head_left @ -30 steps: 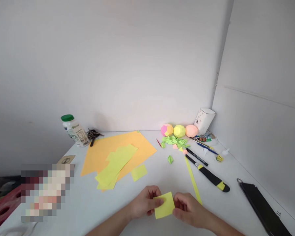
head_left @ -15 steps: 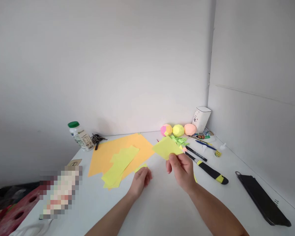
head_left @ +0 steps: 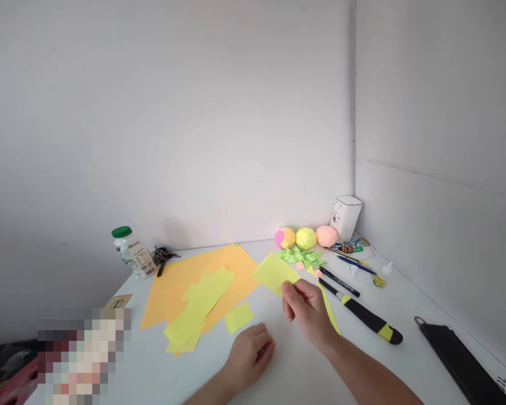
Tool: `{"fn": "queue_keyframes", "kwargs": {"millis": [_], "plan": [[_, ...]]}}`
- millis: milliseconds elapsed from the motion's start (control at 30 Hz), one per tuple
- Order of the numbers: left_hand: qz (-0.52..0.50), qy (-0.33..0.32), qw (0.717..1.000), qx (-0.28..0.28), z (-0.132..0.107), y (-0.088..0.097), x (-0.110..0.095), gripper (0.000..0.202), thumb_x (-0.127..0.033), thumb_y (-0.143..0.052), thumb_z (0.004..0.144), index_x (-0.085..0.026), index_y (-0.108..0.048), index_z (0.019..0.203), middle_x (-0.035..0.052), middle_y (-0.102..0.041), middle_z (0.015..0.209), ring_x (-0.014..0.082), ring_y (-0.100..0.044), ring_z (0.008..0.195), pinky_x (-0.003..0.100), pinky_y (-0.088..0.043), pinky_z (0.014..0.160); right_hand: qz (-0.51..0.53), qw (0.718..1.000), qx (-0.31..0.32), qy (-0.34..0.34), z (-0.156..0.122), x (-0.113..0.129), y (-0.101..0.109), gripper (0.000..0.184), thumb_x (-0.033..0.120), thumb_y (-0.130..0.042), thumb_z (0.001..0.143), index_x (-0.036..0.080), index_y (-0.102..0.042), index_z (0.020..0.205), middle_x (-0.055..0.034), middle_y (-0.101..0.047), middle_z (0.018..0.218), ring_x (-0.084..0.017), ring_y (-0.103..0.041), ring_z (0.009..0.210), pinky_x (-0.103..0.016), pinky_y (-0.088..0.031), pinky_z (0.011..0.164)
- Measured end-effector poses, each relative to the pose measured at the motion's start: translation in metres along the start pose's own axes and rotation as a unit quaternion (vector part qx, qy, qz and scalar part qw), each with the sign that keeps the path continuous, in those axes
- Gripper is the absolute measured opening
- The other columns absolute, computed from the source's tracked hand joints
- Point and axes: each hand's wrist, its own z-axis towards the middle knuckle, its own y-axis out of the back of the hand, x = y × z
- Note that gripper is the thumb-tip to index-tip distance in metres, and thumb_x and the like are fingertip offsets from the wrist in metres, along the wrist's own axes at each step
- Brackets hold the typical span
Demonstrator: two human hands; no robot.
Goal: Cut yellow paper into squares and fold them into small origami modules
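One yellow square (head_left: 273, 271), edge in right hand (head_left: 308, 312)

Held paper square (head_left: 274, 273) was pale yellow. Big sheet (head_left: 168, 287) at left was orange, scraps (head_left: 200, 298) on it yellow. Bottle cap (head_left: 121, 231) green. Far paper balls (head_left: 306, 238): pink-orange patchwork, yellow, peach. Folded bits (head_left: 301, 256) green. Knife (head_left: 369, 320) black, yellow bands. Table (head_left: 152, 365) white.
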Motion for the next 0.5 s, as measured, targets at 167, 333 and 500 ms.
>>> {"fn": "queue_keyframes", "kwargs": {"millis": [167, 333, 500], "plan": [[0.008, -0.006, 1.000, -0.001, -0.0007, 0.0005, -0.0013, 0.026, -0.024, -0.038, 0.089, -0.020, -0.052, 0.067, 0.0040, -0.054, 0.069, 0.0163, -0.049, 0.064, 0.027, -0.034, 0.058, 0.018, 1.000, 0.001, -0.009, 0.0017, 0.0009, 0.0020, 0.046, 0.047, -0.052, 0.087, 0.019, -0.038, 0.054, 0.0052, -0.042, 0.043, -0.007, -0.039, 0.041, -0.021, -0.032, 0.043], [0.020, -0.006, 1.000, -0.009, -0.0003, -0.0008, -0.0003, 0.025, -0.024, -0.038, 0.087, -0.019, -0.054, 0.068, 0.0030, -0.054, 0.068, 0.0154, -0.048, 0.062, 0.026, -0.033, 0.057, 0.008, 1.000, -0.001, 0.001, 0.0017, 0.0002, 0.0040, 0.045, 0.045, -0.052, 0.088, 0.018, -0.040, 0.054, 0.0046, -0.043, 0.044, -0.007, -0.040, 0.042, -0.021, -0.033, 0.044], [-0.084, 0.023, 0.996, -0.017, 0.0011, -0.0024, 0.0010, 0.031, -0.037, -0.042, 0.086, -0.019, -0.057, 0.066, 0.0033, -0.055, 0.068, 0.0159, -0.047, 0.063, 0.027, -0.034, 0.059, -0.016, 1.000, 0.006, 0.014, 0.0001, -0.0019, 0.0025, 0.044, 0.043, -0.050, 0.090, 0.019, -0.039, 0.054, 0.0043, -0.044, 0.044, -0.008, -0.042, 0.042, -0.022, -0.035, 0.044]]}}
